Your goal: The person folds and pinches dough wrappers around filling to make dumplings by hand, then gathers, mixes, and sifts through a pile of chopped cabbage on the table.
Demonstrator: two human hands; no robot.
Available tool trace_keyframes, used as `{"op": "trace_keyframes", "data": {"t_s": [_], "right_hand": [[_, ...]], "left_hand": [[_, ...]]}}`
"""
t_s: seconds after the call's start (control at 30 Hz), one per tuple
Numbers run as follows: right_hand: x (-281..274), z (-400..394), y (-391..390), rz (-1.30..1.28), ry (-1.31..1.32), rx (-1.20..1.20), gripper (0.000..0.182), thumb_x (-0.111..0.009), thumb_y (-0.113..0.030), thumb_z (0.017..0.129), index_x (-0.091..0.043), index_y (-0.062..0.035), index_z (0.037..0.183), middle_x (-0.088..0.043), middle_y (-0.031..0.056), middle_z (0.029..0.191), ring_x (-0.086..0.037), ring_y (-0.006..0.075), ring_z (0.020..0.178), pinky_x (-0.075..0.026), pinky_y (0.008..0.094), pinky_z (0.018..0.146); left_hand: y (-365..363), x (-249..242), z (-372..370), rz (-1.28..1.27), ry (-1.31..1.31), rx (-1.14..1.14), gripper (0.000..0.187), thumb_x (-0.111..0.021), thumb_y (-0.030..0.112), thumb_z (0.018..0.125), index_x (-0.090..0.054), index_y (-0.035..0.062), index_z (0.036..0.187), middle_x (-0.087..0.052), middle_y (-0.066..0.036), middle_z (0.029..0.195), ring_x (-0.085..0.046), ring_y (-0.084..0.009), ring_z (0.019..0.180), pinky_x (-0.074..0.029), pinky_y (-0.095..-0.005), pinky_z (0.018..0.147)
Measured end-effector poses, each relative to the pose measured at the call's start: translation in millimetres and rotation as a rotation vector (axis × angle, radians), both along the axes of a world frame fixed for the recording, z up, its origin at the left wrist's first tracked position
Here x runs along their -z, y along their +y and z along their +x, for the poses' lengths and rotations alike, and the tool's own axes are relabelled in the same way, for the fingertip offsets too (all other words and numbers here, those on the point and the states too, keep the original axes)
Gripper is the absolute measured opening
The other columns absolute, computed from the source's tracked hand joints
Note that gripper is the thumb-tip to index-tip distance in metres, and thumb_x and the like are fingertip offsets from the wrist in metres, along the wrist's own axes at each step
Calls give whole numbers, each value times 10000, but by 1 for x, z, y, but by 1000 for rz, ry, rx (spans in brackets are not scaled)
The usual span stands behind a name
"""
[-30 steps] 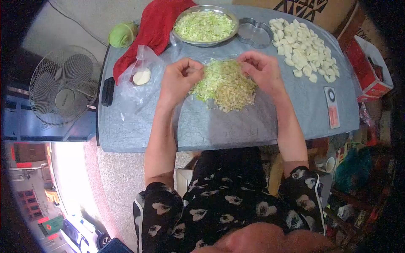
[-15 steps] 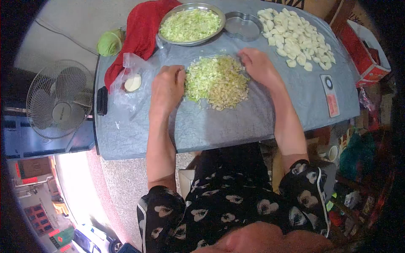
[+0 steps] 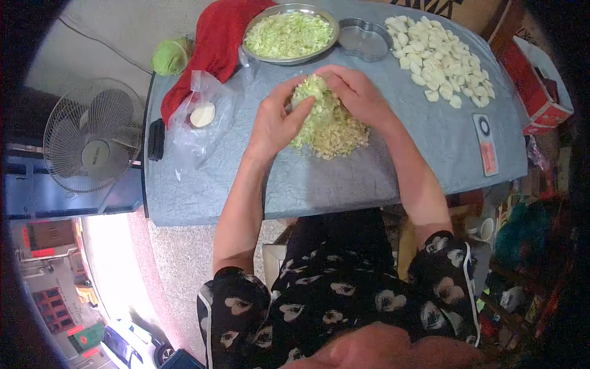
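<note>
My left hand (image 3: 270, 123) and my right hand (image 3: 361, 98) are cupped around a clump of finely chopped pale-green cabbage (image 3: 314, 109), lifting it at the top of a pile on the table. Fingers of both hands curl round the far side, where they are partly hidden. Small tan diced pieces (image 3: 338, 142) lie in the nearer right part of the pile, below the clump. Behind the hands stands a round metal bowl (image 3: 335, 38) filled with more chopped cabbage (image 3: 289, 34).
A lobed metal tin (image 3: 364, 40) sits right of the bowl. Many whitish pieces (image 3: 439, 58) spread over the back right, with a phone-like flat object (image 3: 487, 147) nearer. At left are a plastic bag (image 3: 193, 138), a red cloth (image 3: 215, 46), a green cabbage (image 3: 170, 56) and a fan (image 3: 95, 154).
Both hands have moved inward from the pile's sides and now gather chopped cabbage between them, heaping it higher. The view has shifted slightly.
</note>
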State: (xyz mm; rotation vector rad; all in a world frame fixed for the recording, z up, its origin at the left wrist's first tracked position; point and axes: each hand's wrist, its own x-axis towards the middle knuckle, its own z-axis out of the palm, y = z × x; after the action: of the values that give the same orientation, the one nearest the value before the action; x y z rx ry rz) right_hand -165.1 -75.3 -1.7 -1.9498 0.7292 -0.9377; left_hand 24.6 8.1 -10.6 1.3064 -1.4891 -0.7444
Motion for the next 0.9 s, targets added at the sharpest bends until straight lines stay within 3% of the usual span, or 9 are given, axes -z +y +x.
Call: {"op": "trace_keyframes", "data": {"t_s": [0.1, 0.4, 0.5, 0.6, 0.7, 0.8, 0.9], "right_hand": [[-11, -3, 13, -39, -35, 37, 297, -513, -244, 1013, -649, -2, 1116, -706, 161, 991, -680, 247, 942, -512, 371, 835], [-17, -19, 19, -9, -29, -32, 255, -584, -196, 975, -669, 12, 1098, -739, 130, 941, -704, 239, 889, -534, 346, 826], [-22, -29, 19, 129, 139, -21, 402, -715, -257, 875, -650, -10, 1186, -714, 136, 1073, -690, 258, 983, -526, 356, 879], [-25, -28, 26, -142, 331, -42, 642, -810, -321, 750, -606, -61, 1301, -613, 155, 1281, -620, 306, 1141, -486, 394, 979], [-19, -21, 38, -251, 464, -109, 844, -882, -288, 626, -551, -99, 1379, -498, 151, 1391, -519, 313, 1267, -434, 421, 1053], [-9, -14, 48, -490, 561, -58, 831, -881, -262, 609, -561, -93, 1357, -501, 161, 1384, -501, 348, 1274, -417, 428, 1068], [-9, -12, 42, -402, 490, -121, 645, -813, -224, 679, -612, -80, 1275, -537, 175, 1310, -539, 372, 1201, -442, 434, 1030]], "left_hand": [[5, -15, 1, -21, 50, 33, 367, -727, 92, 874, -653, 10, 1225, -668, -119, 1121, -648, -163, 985, -537, -285, 731], [17, -30, 16, 78, 22, 210, 332, -675, 86, 933, -639, 16, 1255, -692, -58, 1089, -643, -105, 942, -533, -248, 745], [19, -36, 18, 147, 124, 161, 316, -589, 136, 1010, -614, 35, 1309, -698, -32, 1102, -650, -97, 948, -532, -236, 770], [21, -47, 20, 195, 143, 53, 310, -536, 151, 1033, -615, 27, 1306, -715, -40, 1063, -671, -104, 893, -542, -242, 712], [17, -37, 25, 151, 86, 14, 305, -516, 122, 1025, -625, -6, 1279, -731, -75, 1028, -691, -122, 856, -556, -259, 652], [16, -29, 28, 163, 21, -19, 301, -514, 122, 1028, -627, -2, 1277, -721, -74, 1047, -697, -132, 881, -560, -260, 657], [16, -27, 27, 214, 33, -17, 306, -509, 134, 1041, -615, 15, 1303, -698, -51, 1080, -687, -125, 913, -553, -245, 682]]}}
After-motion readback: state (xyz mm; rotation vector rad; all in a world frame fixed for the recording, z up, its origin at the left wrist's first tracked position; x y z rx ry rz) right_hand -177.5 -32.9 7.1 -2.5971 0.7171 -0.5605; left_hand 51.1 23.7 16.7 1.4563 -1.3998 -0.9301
